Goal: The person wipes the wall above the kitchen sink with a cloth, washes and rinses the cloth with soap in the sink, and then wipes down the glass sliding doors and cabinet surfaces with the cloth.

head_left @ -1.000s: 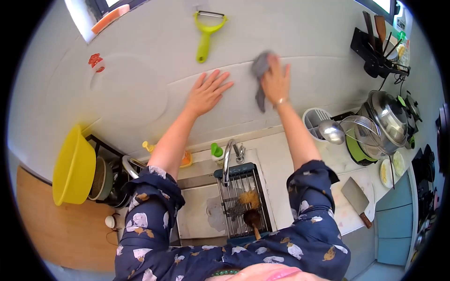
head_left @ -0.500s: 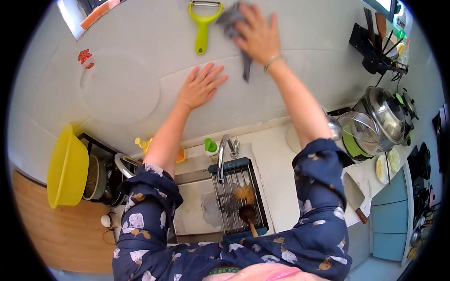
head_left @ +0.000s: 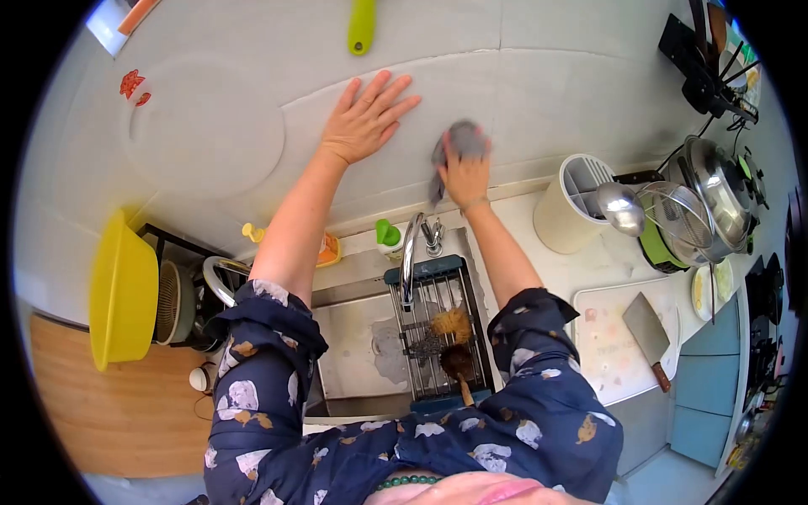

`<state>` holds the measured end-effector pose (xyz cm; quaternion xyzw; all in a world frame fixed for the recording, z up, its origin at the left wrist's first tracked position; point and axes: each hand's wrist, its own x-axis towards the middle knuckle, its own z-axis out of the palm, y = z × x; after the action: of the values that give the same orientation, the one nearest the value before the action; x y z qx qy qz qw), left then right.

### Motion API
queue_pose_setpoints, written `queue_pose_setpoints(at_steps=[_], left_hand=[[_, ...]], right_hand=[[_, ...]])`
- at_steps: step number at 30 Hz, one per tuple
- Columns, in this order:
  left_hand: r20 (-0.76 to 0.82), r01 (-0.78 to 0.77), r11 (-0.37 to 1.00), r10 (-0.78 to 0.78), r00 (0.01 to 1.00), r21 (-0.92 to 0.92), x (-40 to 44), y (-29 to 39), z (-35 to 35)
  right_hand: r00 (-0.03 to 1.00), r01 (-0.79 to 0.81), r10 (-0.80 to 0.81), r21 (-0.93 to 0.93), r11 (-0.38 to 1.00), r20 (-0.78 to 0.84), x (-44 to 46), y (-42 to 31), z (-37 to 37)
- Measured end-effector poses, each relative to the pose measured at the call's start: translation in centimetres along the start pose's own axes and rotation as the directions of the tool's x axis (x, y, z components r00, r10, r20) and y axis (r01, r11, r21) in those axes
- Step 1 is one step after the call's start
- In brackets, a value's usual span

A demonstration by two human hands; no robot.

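My left hand (head_left: 364, 122) lies flat on the pale wall (head_left: 572, 101) with its fingers spread, below the green peeler handle (head_left: 362, 27). Against the lower wall, just above the counter's back edge, my right hand (head_left: 465, 168) presses a grey cloth (head_left: 465, 139), slightly blurred, its loose end hanging to the left. Beneath my hands are the faucet (head_left: 410, 261) and the sink (head_left: 353, 362), with a rack (head_left: 429, 295) across it that holds a scrubber (head_left: 452, 325) and a wooden-handled brush (head_left: 457, 362).
At the left stands a yellow basin (head_left: 124, 290). Soap bottles (head_left: 328, 250) are behind the sink. To the right are a utensil holder (head_left: 568, 210), a ladle (head_left: 621, 209), a pot lid (head_left: 720, 185), a cutting board (head_left: 619, 362) and a cleaver (head_left: 646, 330). A utensil rack (head_left: 699, 76) hangs on the wall.
My right hand has swept the cloth up beside the peeler, then down to the lower wall. My left hand stays spread on the wall. The view has shifted, cutting off the peeler's top.
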<state>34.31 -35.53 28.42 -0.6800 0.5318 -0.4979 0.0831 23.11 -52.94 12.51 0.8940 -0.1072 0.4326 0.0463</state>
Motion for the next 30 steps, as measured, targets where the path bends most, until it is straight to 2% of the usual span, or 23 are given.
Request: queue_pose_setpoints(at_steps=[1,3,5,7,9,10,12,13,15,17,19,20,22,23,24,25,27,29,30], left_hand=[[0.008,0.013,1.0,-0.013,1.0,0.001,0.0,0.1,0.1],[0.008,0.013,1.0,-0.013,1.0,0.004,0.0,0.0,0.2],[0.012,0.02,1.0,-0.02,1.0,-0.006,0.0,0.4,0.0],[0.012,0.015,1.0,-0.015,1.0,0.003,0.0,0.1,-0.2],[0.019,0.013,1.0,-0.013,1.0,0.006,0.0,0.1,-0.2],[0.013,0.017,1.0,-0.017,1.0,0.007,0.1,0.2,-0.2],[0.01,0.015,1.0,-0.015,1.0,0.007,0.2,0.3,-0.2],[0.007,0.014,1.0,-0.014,1.0,0.01,0.2,0.3,-0.2],[0.014,0.014,1.0,-0.014,1.0,0.005,0.2,0.4,-0.3],[0.02,0.015,1.0,-0.015,1.0,0.01,0.2,0.2,-0.1],[0.007,0.013,1.0,-0.013,1.0,0.021,0.2,0.3,0.1],[0.009,0.014,1.0,-0.014,1.0,0.019,0.1,0.4,0.1],[0.009,0.018,1.0,-0.018,1.0,0.026,0.3,0.4,0.0],[0.004,0.024,1.0,-0.025,1.0,0.018,0.2,0.6,0.0],[0.012,0.021,1.0,-0.021,1.0,0.01,0.2,0.6,-0.1],[0.017,0.018,1.0,-0.019,1.0,0.007,0.3,0.3,-0.2],[0.005,0.022,1.0,-0.022,1.0,0.013,0.4,0.2,-0.3],[0.002,0.022,1.0,-0.022,1.0,0.015,0.3,0.2,-0.4],[0.003,0.021,1.0,-0.021,1.0,0.012,0.4,0.2,-0.4]], right_hand=[[1.0,-0.006,0.006,0.002,1.0,0.003,-0.5,0.5,0.3],[0.991,0.069,-0.06,-0.075,0.995,0.117,-1.5,1.9,0.7],[0.977,-0.189,0.195,-0.08,0.979,0.083,2.2,2.9,-1.9],[0.916,-0.323,0.31,-0.009,0.946,-0.256,7.9,5.0,-4.2],[0.816,-0.519,0.569,0.304,0.799,-0.104,12.9,6.7,-8.8],[0.815,-0.522,0.571,0.301,0.798,-0.099,13.1,7.8,-8.3],[0.729,-0.414,0.517,0.312,0.855,-0.448,13.5,9.6,-7.5],[0.68,-0.432,0.546,0.334,0.837,-0.488,12.1,9.6,-6.2],[0.543,-0.523,0.712,0.484,0.702,-0.446,7.3,9.6,-1.7],[0.298,-0.637,0.926,0.673,0.375,-0.233,2.2,8.0,1.7],[0.035,-0.869,0.989,0.493,-0.041,0.144,-3.2,9.4,7.9],[0.035,-0.871,0.989,0.49,-0.041,0.145,-3.0,9.4,7.8],[-0.044,-0.911,0.969,0.388,-0.139,0.243,-1.3,9.4,7.1],[0.003,-0.847,0.945,0.504,-0.171,0.326,2.0,7.6,1.6],[0.17,-0.793,0.985,0.595,0.129,0.013,3.2,7.5,2.4],[0.302,-0.685,0.902,0.588,0.43,-0.309,4.9,7.7,3.3],[0.5,-0.572,0.76,0.5,0.65,-0.415,9.2,7.5,-0.6],[0.662,-0.37,0.538,0.397,0.84,-0.522,13.8,6.4,-6.3],[0.773,-0.271,0.407,0.327,0.905,-0.486,16.2,6.2,-9.4]])
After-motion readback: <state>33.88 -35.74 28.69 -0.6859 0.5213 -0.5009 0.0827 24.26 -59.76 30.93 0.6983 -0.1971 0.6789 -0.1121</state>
